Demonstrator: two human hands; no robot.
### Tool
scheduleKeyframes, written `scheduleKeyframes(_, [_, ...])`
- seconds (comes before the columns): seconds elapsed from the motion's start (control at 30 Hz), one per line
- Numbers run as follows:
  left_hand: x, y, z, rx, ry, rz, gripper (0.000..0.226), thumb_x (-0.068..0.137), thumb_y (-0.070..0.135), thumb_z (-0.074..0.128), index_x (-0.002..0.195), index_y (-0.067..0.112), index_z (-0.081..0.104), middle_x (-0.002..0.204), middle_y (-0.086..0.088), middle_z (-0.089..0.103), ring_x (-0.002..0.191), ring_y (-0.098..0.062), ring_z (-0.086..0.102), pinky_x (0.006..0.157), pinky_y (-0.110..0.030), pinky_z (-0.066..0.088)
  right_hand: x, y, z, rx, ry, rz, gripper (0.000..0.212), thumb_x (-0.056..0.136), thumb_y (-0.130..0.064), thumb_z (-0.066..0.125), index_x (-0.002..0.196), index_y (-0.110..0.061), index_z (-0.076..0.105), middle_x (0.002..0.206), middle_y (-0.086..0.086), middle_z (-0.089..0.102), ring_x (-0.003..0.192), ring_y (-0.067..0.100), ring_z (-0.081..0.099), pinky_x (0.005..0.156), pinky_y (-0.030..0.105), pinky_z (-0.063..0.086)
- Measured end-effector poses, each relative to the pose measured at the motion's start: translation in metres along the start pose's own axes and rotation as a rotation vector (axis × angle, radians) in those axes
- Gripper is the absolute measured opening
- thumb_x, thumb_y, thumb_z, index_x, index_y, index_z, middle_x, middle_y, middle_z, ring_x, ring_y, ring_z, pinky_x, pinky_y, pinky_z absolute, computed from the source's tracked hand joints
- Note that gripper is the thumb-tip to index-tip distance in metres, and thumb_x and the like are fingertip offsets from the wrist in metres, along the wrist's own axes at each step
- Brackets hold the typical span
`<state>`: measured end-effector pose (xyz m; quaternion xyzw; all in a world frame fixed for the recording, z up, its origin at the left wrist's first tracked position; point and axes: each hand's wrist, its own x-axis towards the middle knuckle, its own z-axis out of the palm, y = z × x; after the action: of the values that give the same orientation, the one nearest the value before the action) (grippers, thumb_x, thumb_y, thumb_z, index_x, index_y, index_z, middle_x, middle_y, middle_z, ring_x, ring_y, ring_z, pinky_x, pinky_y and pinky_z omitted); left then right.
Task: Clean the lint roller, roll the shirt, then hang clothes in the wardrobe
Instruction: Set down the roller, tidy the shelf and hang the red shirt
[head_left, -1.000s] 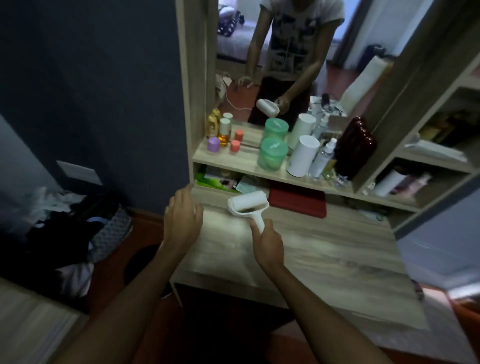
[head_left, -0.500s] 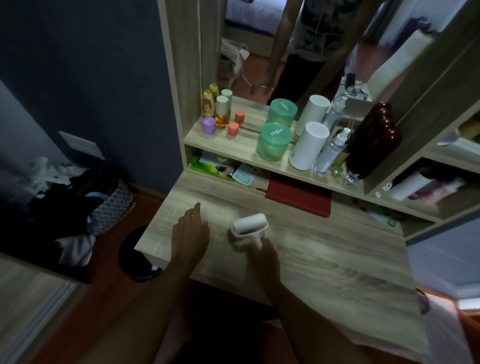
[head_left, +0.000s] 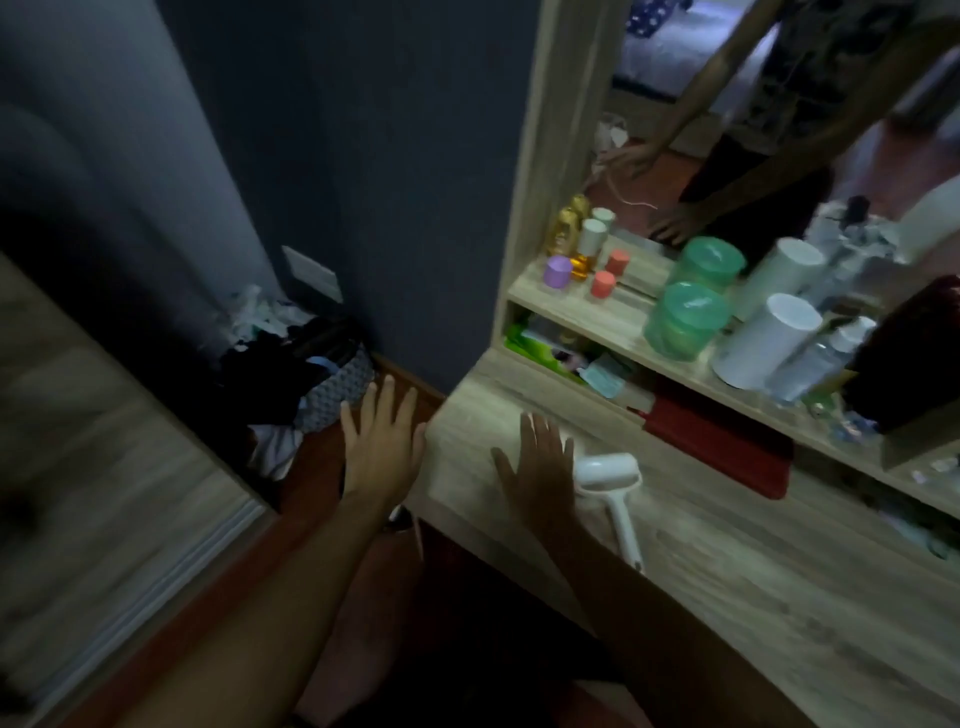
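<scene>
Lint roller (head_left: 610, 480) lay on the wooden counter (head_left: 753, 571), just beside the right hand (head_left: 537, 467), whose fingers were spread and held nothing. Left hand (head_left: 382, 441), fingers apart, hovered off the counter's edge. A patterned basket (head_left: 337, 387) on the floor held dark clothes.

One white lint roller (head_left: 608, 475) is lying on the wooden desk (head_left: 779, 597) at lower centre. Two hands are showing in mid-frame, the left hand (head_left: 382, 441) and the right hand (head_left: 537, 462). On the shelf at right, one green tub (head_left: 683, 322) is standing, with one white cylinder (head_left: 763, 340) and one clear spray bottle (head_left: 815, 358) beside it. Further left, one purple cap (head_left: 557, 272) and one coral cap (head_left: 602, 284) are sitting. One basket (head_left: 332, 387) is standing at centre left.
</scene>
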<state>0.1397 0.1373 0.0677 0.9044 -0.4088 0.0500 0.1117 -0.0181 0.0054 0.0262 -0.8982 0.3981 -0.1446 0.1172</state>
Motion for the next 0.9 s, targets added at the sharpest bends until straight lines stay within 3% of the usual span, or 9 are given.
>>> scheduleKeyframes(0.1, [-0.009, -0.065, -0.026, -0.002, 0.062, -0.125, 0.049, 0.095, 0.035, 0.048, 0.138, 0.012, 0.048, 0.152, -0.016, 0.033, 0.142, -0.035, 0.027, 0.111, -0.061, 0.019, 0.022, -0.076, 0.012, 0.019, -0.155, -0.137, 0.071, 0.091, -0.057, 0.019, 0.149, -0.017, 0.029, 0.156, 0.008, 0.029, 0.145, 0.029, 0.023, 0.118, 0.052, 0.012])
scheduleKeyframes(0.27, [-0.030, -0.185, -0.082, 0.115, 0.203, -0.253, 0.051, 0.092, 0.038, 0.034, 0.128, 0.011, 0.059, 0.152, -0.020, 0.030, 0.141, -0.043, 0.020, 0.107, -0.063, 0.023, 0.038, -0.226, 0.026, 0.044, -0.236, -0.426, 0.066, 0.093, -0.060, 0.018, 0.151, -0.030, 0.022, 0.158, 0.005, 0.024, 0.147, 0.030, 0.018, 0.115, 0.057, 0.010])
scheduleKeyframes(0.37, [-0.051, -0.254, -0.124, 0.203, 0.236, -0.327, 0.053, 0.095, 0.040, 0.031, 0.133, 0.012, 0.054, 0.155, -0.019, 0.024, 0.143, -0.042, 0.017, 0.110, -0.061, 0.022, 0.035, -0.320, 0.030, 0.088, -0.277, -0.601, 0.064, 0.096, -0.058, 0.023, 0.153, -0.032, 0.009, 0.161, 0.003, 0.014, 0.149, 0.028, 0.007, 0.116, 0.056, 0.003])
scheduleKeyframes(0.43, [-0.064, -0.299, -0.156, 0.251, 0.297, -0.377, 0.049, 0.097, 0.038, 0.039, 0.137, 0.012, 0.049, 0.156, -0.019, 0.020, 0.144, -0.040, 0.014, 0.112, -0.060, 0.019, 0.032, -0.380, 0.027, 0.117, -0.263, -0.695, 0.064, 0.097, -0.057, 0.024, 0.153, -0.033, 0.003, 0.162, 0.002, 0.009, 0.149, 0.027, 0.002, 0.118, 0.055, 0.002])
scheduleKeyframes(0.5, [-0.074, -0.342, -0.195, 0.287, 0.365, -0.433, 0.051, 0.096, 0.037, 0.045, 0.140, 0.013, 0.044, 0.157, -0.018, 0.018, 0.145, -0.040, 0.013, 0.113, -0.059, 0.018, 0.032, -0.438, 0.019, 0.163, -0.234, -0.768, 0.064, 0.097, -0.057, 0.025, 0.153, -0.034, 0.002, 0.162, 0.002, 0.007, 0.149, 0.027, 0.001, 0.118, 0.055, 0.000])
scheduleKeyframes(0.6, [-0.083, -0.401, -0.265, 0.366, 0.455, -0.467, 0.054, 0.096, 0.041, 0.034, 0.142, 0.013, 0.042, 0.156, -0.018, 0.021, 0.144, -0.040, 0.015, 0.112, -0.059, 0.019, 0.040, -0.521, -0.010, 0.248, -0.146, -0.877, 0.064, 0.097, -0.056, 0.030, 0.152, -0.036, 0.004, 0.162, 0.003, 0.008, 0.149, 0.027, 0.002, 0.118, 0.053, 0.000])
scheduleKeyframes(0.77, [-0.081, -0.467, -0.391, 0.523, 0.577, -0.404, 0.056, 0.091, 0.041, 0.034, 0.138, 0.014, 0.048, 0.153, -0.018, 0.030, 0.141, -0.038, 0.025, 0.107, -0.059, 0.029, 0.067, -0.652, -0.098, 0.356, 0.070, -0.995, 0.067, 0.090, -0.062, 0.019, 0.151, -0.038, 0.007, 0.161, 0.002, 0.012, 0.149, 0.025, 0.006, 0.118, 0.049, 0.002])
scheduleKeyframes(0.9, [-0.062, -0.493, -0.492, 0.653, 0.667, -0.351, 0.057, 0.089, 0.040, 0.037, 0.140, 0.017, 0.045, 0.152, -0.017, 0.032, 0.139, -0.036, 0.032, 0.107, -0.056, 0.031, 0.091, -0.738, -0.174, 0.481, 0.260, -1.036, 0.068, 0.088, -0.063, 0.023, 0.150, -0.038, 0.016, 0.159, 0.003, 0.022, 0.148, 0.026, 0.015, 0.118, 0.049, 0.011])
